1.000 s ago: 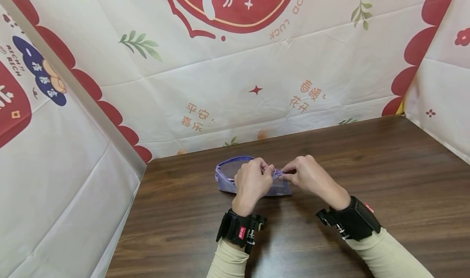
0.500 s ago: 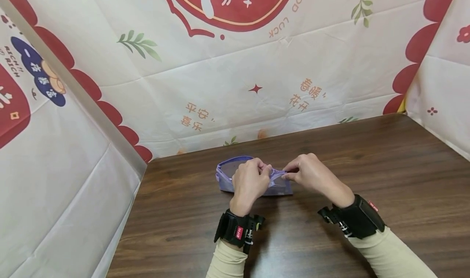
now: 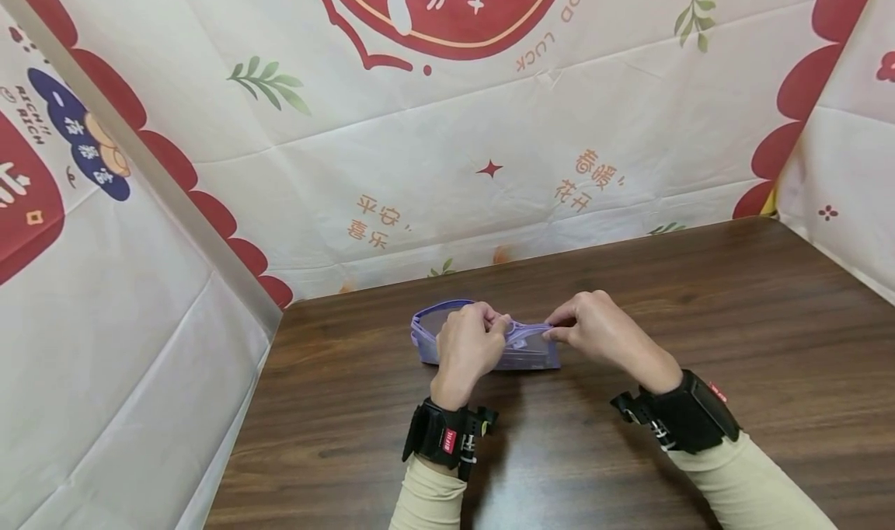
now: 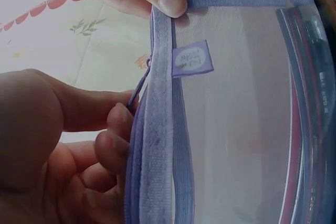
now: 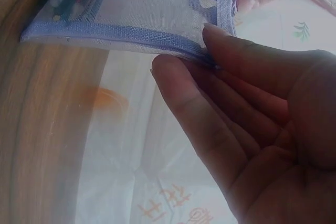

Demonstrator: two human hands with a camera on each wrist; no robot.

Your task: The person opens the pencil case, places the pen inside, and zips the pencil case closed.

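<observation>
A purple, see-through mesh pencil case (image 3: pixel 534 357) stands on the brown table, its zipped edge up. My left hand (image 3: pixel 467 351) covers part of its middle. In the left wrist view, the thumb and fingers of that hand pinch the purple zipper pull (image 4: pixel 138 85). My right hand (image 3: pixel 610 336) pinches the top right corner between thumb and index finger, clear in the right wrist view. Left of my left hand the top gapes; between the hands the edges lie close together. Several pens (image 4: pixel 302 124) lie along the bottom inside. A small cloth label (image 4: pixel 192 59) hangs near the zipper.
The wood-grain table (image 3: pixel 336 421) reaches to a printed white cloth wall (image 3: pixel 447 149) behind. Cloth walls also stand at left and right. A black camera strap (image 3: pixel 440 435) is on each wrist, below pale sleeves.
My left hand has slid a little to the left along the zipper, and my right hand has shifted slightly right with the corner. The stretch of zipper showing between them is longer.
</observation>
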